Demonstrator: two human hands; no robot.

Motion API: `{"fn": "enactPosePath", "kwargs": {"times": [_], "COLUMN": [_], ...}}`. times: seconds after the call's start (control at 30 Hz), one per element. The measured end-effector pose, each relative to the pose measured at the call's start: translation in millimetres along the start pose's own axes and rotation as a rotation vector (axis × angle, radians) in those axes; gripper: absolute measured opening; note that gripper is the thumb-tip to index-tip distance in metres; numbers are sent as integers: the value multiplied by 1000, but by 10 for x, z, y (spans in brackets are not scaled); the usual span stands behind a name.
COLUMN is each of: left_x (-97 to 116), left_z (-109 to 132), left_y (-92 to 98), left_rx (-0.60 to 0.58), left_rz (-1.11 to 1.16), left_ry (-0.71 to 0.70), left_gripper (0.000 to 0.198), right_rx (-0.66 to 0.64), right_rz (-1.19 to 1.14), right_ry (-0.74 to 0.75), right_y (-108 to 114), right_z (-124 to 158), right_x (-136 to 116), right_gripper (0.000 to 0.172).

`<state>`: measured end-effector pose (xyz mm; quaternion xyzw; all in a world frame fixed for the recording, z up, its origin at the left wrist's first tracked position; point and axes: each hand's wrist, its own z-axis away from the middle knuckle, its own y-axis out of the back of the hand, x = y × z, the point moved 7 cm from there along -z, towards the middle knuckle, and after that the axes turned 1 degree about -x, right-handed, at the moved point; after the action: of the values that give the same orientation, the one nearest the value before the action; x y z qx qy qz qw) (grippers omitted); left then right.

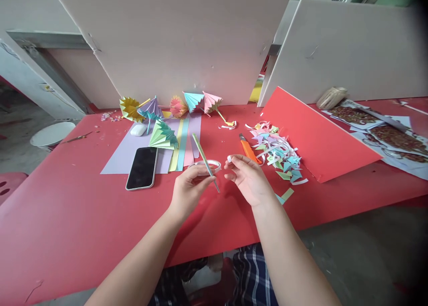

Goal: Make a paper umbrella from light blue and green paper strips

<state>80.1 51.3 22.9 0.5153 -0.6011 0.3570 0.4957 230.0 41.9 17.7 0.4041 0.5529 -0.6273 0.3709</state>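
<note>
My left hand [192, 188] pinches a thin rolled paper stick [203, 152], green at its upper end and bluish lower down, tilted over the table. A white ring, like a roll of tape [216, 164], shows just behind the stick at my left fingers; whether it is held or lying on the table I cannot tell. My right hand [247, 177] is raised to the right of the stick, with a small white piece [229, 158] between thumb and fingertip. The two hands are apart.
Folded paper umbrellas [162, 136] stand along the back left, by coloured sheets [117, 157] and a phone [142, 168]. An orange cutter [249, 149], paper scraps [281, 152] and a red board [321, 136] lie on the right of the red table [100, 234].
</note>
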Motion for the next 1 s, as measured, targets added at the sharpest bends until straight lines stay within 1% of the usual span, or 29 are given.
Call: {"fn": "enactPosePath", "kwargs": {"times": [0.07,0.13,0.23,0.3,0.4,0.53,0.6,0.67,0.73,0.8,1.0], "left_x": [-115,-193,-235,-245,-264,-301,-299,-281,-267,-266,-259], "left_z": [-18,-28,-40,-41,-32,-9,-2,0,5,14,20], "left_y": [-19,-29,-18,-10,4,28,44,50,49,47,23], "left_rx": [-15,-21,3,23,58,112,135,143,145,150,122], "left_rz": [139,265,409,467,486,467,448,436,441,452,509], "left_ry": [139,241,299,315,330,360,350,327,315,319,314], "left_gripper": [16,19,18,16,16,19,19,18,20,22,22], "right_rx": [8,24,35,21,-21,-119,-195,-248,-239,-192,-85], "right_rz": [-7,7,65,117,223,506,662,771,823,836,775], "right_ry": [1,8,21,49,89,96,162,254,329,364,298], "right_y": [-4,-3,-15,-46,-124,-280,-388,-477,-507,-484,-345], "right_z": [4,9,17,29,70,170,231,283,303,289,198], "right_x": [3,-4,-12,-30,-63,-59,-56,-50,-49,-56,-72], "right_gripper": [15,15,17,17,17,15,12,10,11,12,12]}}
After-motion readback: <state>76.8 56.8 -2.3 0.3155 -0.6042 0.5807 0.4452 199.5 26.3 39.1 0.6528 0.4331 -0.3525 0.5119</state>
